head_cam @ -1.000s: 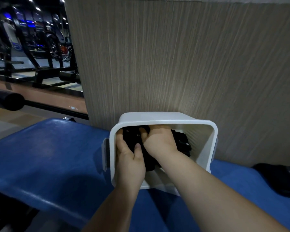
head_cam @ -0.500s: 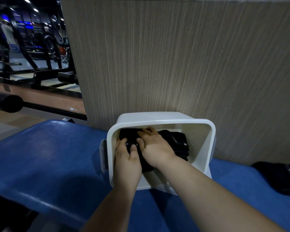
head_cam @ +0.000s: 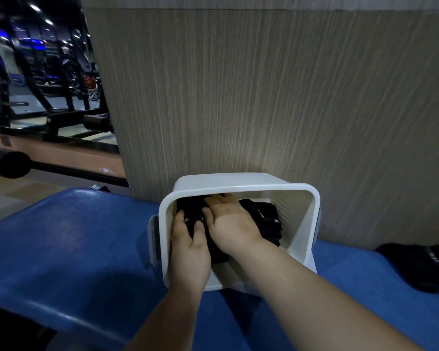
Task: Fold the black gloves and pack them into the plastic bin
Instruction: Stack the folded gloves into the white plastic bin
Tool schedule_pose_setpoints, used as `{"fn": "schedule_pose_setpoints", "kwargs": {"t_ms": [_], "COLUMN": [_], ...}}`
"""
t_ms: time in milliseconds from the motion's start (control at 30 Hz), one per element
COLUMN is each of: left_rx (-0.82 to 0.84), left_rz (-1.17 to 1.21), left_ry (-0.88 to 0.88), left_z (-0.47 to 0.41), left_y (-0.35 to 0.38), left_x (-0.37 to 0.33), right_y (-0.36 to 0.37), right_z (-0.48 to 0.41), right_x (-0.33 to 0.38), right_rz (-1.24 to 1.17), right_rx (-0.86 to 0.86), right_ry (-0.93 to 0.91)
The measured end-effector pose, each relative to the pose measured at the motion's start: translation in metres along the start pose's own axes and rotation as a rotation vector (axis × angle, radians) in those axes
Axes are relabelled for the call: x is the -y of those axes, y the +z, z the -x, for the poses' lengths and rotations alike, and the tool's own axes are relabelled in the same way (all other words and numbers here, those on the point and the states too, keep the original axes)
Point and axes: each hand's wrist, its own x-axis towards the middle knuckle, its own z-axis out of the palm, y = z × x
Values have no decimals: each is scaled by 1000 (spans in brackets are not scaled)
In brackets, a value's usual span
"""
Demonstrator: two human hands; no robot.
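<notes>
Far left I see dark gym racks (head_cam: 48, 84) in the background and a black padded roller bar (head_cam: 13, 164) in front of them, all blurry. Below that is the blue padded surface (head_cam: 74, 236), running across the bottom of the view. A grey-brown wood-grain wall panel (head_cam: 264, 97) fills the middle and right behind it. The white rounded-square plastic bin (head_cam: 238, 179) sits on the surface right up against the panel, its opening facing me. Both of the person's hands are inside it. The left hand (head_cam: 190, 249) is at the bin's left wall, with a finger and thumb on the left part of the folded black fabric gloves (head_cam: 266, 219) and fabric showing between them; I cannot tell if those fingers (head_cam: 180, 217) pinch or just press. The right hand (head_cam: 231, 221) lies palm down on top of the stack, its fingers (head_cam: 221, 198) straight and released, pressing and grasping nothing. The stack is in the bin, its right part uncovered, with folded edges and a small pale tag showing. Far right, well apart from the bin, a loose black glove (head_cam: 421, 264) lies on the surface, unfolded as far as I can see.
</notes>
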Motion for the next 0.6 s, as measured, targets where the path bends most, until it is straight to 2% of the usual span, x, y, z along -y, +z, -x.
{"fn": "schedule_pose_setpoints", "kwargs": {"t_ms": [333, 467, 600], "left_rx": [-61, -131, -186], "left_rz": [-1, 3, -60], "left_ry": [71, 7, -112], "left_z": [23, 37, 58], "left_y": [1, 10, 28], "left_x": [0, -1, -4], "right_y": [-29, -37, -41], "right_z": [26, 55, 88], "right_x": [-1, -17, -42], "right_rz": [-36, -75, -79], "right_rx": [-105, -152, -172], "right_ry": [6, -2, 73]}}
